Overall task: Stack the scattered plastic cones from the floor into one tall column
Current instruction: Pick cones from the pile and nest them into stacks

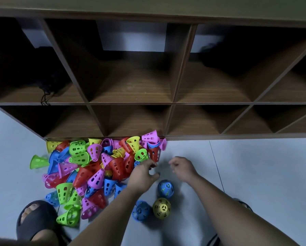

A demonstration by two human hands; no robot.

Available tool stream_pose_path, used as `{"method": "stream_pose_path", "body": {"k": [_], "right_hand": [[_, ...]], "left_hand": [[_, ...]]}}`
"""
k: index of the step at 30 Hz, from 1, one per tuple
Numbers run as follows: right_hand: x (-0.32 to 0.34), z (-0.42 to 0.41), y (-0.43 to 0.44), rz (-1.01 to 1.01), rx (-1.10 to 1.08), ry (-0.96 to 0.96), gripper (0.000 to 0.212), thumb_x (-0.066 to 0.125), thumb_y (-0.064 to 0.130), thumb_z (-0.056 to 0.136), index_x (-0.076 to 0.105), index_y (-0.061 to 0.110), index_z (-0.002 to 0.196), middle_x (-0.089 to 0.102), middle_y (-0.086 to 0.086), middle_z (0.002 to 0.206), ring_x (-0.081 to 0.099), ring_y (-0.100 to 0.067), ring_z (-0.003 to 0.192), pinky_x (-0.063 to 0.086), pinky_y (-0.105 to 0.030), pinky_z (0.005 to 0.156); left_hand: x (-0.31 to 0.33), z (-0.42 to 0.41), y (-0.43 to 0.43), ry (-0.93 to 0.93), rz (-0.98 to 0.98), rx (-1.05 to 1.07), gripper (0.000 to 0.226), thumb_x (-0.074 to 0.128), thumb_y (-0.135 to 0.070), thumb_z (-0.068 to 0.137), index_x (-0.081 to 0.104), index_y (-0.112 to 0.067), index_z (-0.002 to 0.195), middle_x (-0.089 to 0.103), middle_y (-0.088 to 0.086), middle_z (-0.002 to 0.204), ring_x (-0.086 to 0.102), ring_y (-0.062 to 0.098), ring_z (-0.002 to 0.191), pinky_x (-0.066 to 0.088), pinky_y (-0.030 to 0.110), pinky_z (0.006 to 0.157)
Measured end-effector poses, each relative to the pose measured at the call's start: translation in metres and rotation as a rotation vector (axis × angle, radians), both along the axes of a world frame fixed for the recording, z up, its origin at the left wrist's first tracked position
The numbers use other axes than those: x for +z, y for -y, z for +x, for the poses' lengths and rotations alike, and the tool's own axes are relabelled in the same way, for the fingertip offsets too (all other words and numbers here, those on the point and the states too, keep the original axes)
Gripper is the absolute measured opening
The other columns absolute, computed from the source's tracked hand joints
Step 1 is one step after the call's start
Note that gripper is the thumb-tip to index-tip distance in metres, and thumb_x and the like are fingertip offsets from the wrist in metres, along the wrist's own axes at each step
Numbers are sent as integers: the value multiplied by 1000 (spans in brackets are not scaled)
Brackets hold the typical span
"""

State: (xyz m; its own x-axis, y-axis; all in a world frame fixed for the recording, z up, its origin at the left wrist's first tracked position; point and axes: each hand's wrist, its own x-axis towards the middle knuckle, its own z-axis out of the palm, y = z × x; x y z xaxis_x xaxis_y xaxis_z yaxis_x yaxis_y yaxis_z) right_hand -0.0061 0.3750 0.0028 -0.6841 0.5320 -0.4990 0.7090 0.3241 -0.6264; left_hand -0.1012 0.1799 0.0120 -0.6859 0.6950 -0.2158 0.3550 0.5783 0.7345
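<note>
On the floor (255,174), at the foot of the shelf unit (171,103), the plastic cones (99,167) lie in a jumbled heap. The left hand (142,176) is at the heap's right edge beside a red cone (155,153), thumb and fingers parted in a curve with nothing between them. The right hand (183,168) hovers loosely curled and empty. The cones are perforated and thin-walled, so they are probably light, stiff and apt to skitter; pinching the wide rim looks safest.

1. Cones in the heap (99,167): too many and too overlapped for an exact count, well over thirty.
2. Cones lying apart near the hands: three, namely a blue cone (165,189), a second blue cone (140,210) and a yellow cone (162,208).
3. Hands: two, the left hand (142,176) and the right hand (183,168).
4. Shelf unit (171,103): one.
5. Dark slipper (36,219): one plainly seen.
</note>
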Motion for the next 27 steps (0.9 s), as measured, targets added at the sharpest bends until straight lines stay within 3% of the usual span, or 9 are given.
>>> {"method": "stream_pose_path", "body": {"k": [4, 6, 10, 13, 16, 21, 27], "right_hand": [[7, -47, -2, 59, 25, -92, 15, 64, 16, 96, 75, 26, 97, 75, 7, 104, 68, -16, 99, 50, -25, 85], [9, -69, -3, 41, -2, -117, 16, 64, 17, 98, 76, 24, 106, 71, 6, 114, 65, -15, 105, 46, -23, 86], [7, -101, -6, -18, -29, -134, 23, 62, 19, 101, 72, 29, 119, 66, 4, 128, 64, -20, 112, 56, -30, 89], [-2, -112, -7, -35, -33, -123, 27, 63, 19, 100, 70, 29, 124, 63, 3, 135, 61, -22, 118, 54, -31, 92], [-8, -115, -5, -99, -72, -121, 29, 65, 19, 99, 71, 29, 125, 62, 1, 136, 60, -23, 119, 54, -31, 90], [-11, -114, -3, -21, -107, -153, 24, 72, 18, 95, 77, 27, 117, 71, 4, 122, 65, -19, 111, 57, -36, 96], [0, -98, -6, 3, -297, -281, 8, 77, 17, 86, 79, 23, 84, 78, 10, 83, 73, -13, 85, 59, -30, 79]], "left_hand": [[-7, -31, 0, -58, -85, 61, 31, 74, -38, 90, 67, -31, 119, 57, -13, 117, 60, 12, 105, 57, 36, 92], [-11, -41, -2, -69, -137, 62, 37, 74, -38, 91, 66, -29, 126, 55, -8, 123, 56, 16, 112, 55, 38, 97], [-25, -50, -6, -64, -250, 17, 41, 70, -44, 92, 65, -33, 132, 53, -4, 133, 50, 23, 125, 50, 43, 106], [-36, -50, -6, -36, -346, -42, 44, 68, -43, 93, 62, -37, 137, 48, -5, 147, 42, 27, 138, 46, 46, 112], [-38, -48, -5, -49, -384, -57, 47, 67, -38, 95, 58, -34, 142, 49, -4, 150, 41, 26, 138, 46, 45, 112], [-40, -49, -2, -100, -317, -14, 43, 69, -34, 94, 64, -29, 137, 60, -6, 140, 51, 20, 128, 50, 39, 106], [-16, -54, 2, -51, -102, 162, 24, 70, -18, 99, 74, -24, 122, 73, -6, 120, 70, 10, 104, 60, 29, 91]]}}
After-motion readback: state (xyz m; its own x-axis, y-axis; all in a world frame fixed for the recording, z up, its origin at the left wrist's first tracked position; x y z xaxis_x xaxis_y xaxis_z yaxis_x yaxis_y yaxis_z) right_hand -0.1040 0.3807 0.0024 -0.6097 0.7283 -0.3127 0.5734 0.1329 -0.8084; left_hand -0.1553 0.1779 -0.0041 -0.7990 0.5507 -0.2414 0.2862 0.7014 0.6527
